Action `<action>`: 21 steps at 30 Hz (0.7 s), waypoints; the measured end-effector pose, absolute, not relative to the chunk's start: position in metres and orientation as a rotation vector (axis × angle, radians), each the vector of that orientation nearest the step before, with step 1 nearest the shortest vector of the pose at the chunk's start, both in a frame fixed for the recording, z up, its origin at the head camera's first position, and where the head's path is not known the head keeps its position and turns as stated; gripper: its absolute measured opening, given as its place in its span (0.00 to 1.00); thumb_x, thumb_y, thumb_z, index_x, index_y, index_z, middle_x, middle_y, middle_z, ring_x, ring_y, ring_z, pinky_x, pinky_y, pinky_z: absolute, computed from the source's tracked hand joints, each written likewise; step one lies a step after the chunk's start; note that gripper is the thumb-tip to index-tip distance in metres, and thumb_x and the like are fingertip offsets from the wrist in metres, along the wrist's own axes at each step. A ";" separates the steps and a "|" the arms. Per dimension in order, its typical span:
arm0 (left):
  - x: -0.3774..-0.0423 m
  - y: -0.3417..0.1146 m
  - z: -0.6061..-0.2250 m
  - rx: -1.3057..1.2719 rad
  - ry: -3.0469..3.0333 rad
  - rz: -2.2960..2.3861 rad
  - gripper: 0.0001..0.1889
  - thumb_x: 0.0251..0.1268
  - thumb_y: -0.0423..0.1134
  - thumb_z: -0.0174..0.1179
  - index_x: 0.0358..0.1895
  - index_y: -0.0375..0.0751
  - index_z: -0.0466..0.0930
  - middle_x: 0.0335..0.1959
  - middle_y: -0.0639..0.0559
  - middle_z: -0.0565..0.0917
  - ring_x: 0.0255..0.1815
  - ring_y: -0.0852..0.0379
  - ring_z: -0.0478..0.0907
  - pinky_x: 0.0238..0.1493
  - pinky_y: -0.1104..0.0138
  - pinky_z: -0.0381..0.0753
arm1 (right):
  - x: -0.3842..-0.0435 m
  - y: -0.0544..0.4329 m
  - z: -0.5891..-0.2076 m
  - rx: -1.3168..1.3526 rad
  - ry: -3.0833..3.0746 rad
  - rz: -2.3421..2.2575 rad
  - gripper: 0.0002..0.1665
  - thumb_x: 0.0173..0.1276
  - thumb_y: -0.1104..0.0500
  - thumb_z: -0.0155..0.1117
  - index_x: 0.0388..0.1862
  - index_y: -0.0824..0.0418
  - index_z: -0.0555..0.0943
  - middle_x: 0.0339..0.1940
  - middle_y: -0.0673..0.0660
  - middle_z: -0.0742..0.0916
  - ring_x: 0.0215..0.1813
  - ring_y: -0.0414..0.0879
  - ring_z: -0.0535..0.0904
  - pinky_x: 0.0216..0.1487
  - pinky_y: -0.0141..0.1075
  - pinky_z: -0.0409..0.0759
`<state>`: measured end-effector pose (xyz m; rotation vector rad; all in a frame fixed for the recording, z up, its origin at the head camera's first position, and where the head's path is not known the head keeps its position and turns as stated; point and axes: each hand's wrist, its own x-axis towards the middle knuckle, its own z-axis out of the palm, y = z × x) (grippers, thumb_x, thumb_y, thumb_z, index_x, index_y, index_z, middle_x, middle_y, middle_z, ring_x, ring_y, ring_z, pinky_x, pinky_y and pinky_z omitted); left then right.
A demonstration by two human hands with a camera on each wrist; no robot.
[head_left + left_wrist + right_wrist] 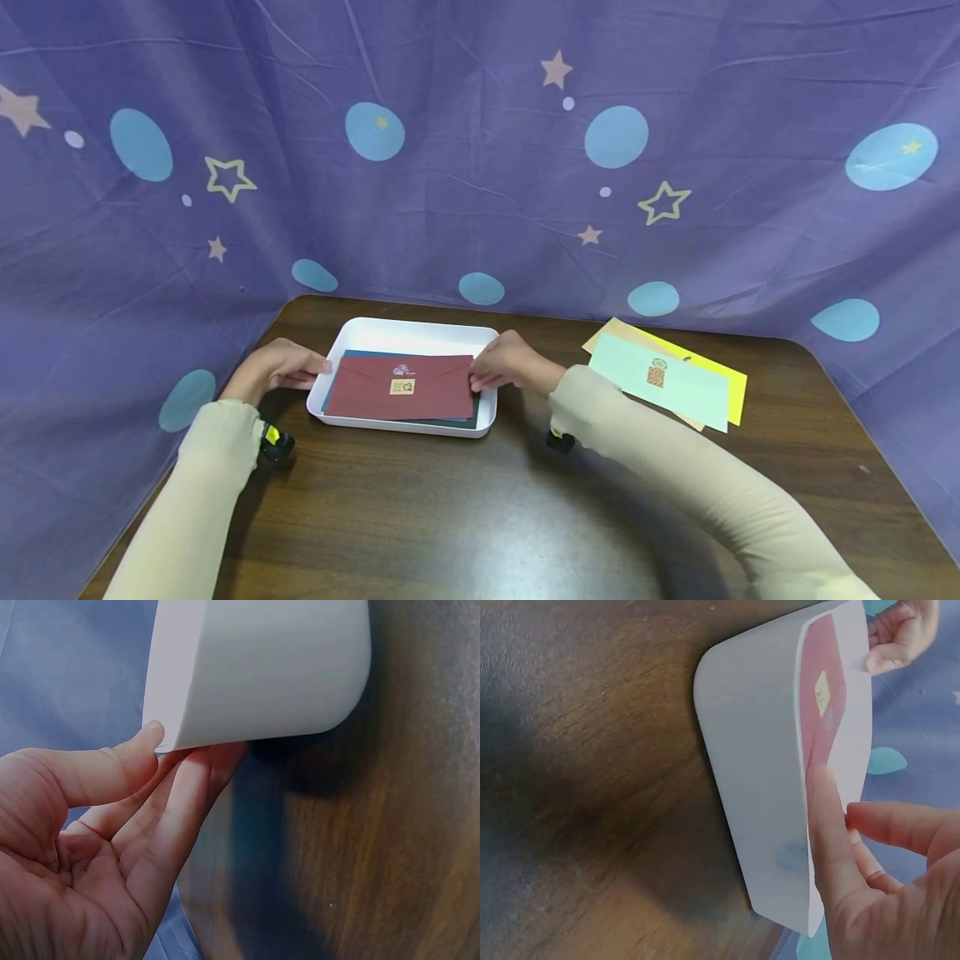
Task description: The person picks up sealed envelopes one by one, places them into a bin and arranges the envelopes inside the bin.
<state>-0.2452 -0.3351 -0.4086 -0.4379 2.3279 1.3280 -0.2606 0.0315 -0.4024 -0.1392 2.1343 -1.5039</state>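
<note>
A white tray holds a stack of envelopes, with a dark red envelope on top. Blue and dark green edges show beneath it. A gold label and a small printed emblem mark the red envelope's face. My left hand pinches the tray's left rim; in the left wrist view the thumb lies on the rim and the fingers reach under it. Over the tray's right side, my right hand pinches the right end of the red envelope. In the right wrist view its index finger stretches along the envelope near the rim.
On the right of the wooden table lie a mint green envelope, a yellow envelope and a tan envelope, overlapping. A purple curtain with stars hangs close behind the table and along its sides.
</note>
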 end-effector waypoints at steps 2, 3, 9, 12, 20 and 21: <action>-0.245 -0.335 -0.408 -0.436 2.332 1.323 0.20 0.71 0.33 0.63 0.58 0.20 0.77 0.23 0.59 0.84 0.25 0.67 0.82 0.33 0.73 0.88 | -0.262 0.035 -0.399 -0.116 2.102 -1.505 0.13 0.69 0.72 0.61 0.48 0.81 0.82 0.27 0.63 0.89 0.25 0.43 0.86 0.39 0.38 0.91; -0.245 -0.335 -0.408 -0.432 2.333 1.322 0.20 0.71 0.33 0.62 0.58 0.20 0.77 0.23 0.59 0.84 0.25 0.67 0.82 0.33 0.73 0.87 | -0.263 0.037 -0.397 -0.104 2.092 -1.504 0.14 0.69 0.71 0.61 0.49 0.81 0.82 0.26 0.62 0.89 0.25 0.43 0.86 0.40 0.37 0.91; -0.246 -0.336 -0.408 -0.434 2.319 1.338 0.18 0.71 0.33 0.62 0.56 0.20 0.78 0.22 0.59 0.84 0.26 0.67 0.82 0.33 0.72 0.88 | -0.268 0.053 -0.383 -0.063 2.042 -1.536 0.18 0.70 0.69 0.63 0.55 0.79 0.81 0.30 0.60 0.90 0.29 0.43 0.87 0.42 0.36 0.91; -0.246 -0.336 -0.408 -0.435 2.316 1.341 0.18 0.71 0.33 0.62 0.56 0.20 0.79 0.22 0.59 0.84 0.25 0.67 0.82 0.33 0.72 0.88 | -0.272 0.064 -0.376 -0.046 2.026 -1.541 0.19 0.70 0.67 0.65 0.57 0.77 0.81 0.33 0.58 0.90 0.32 0.43 0.88 0.42 0.34 0.90; -0.246 -0.335 -0.409 -0.431 2.306 1.347 0.18 0.71 0.32 0.62 0.56 0.20 0.78 0.22 0.59 0.85 0.26 0.66 0.83 0.34 0.72 0.88 | -0.282 0.093 -0.358 -0.011 1.989 -1.585 0.17 0.72 0.66 0.65 0.56 0.73 0.82 0.32 0.55 0.91 0.34 0.43 0.89 0.48 0.36 0.90; -0.246 -0.335 -0.409 -0.432 2.307 1.346 0.18 0.71 0.32 0.62 0.56 0.20 0.78 0.22 0.59 0.85 0.26 0.66 0.83 0.34 0.72 0.88 | -0.283 0.097 -0.356 -0.009 1.990 -1.586 0.15 0.72 0.65 0.65 0.54 0.71 0.83 0.32 0.55 0.91 0.34 0.43 0.89 0.48 0.37 0.89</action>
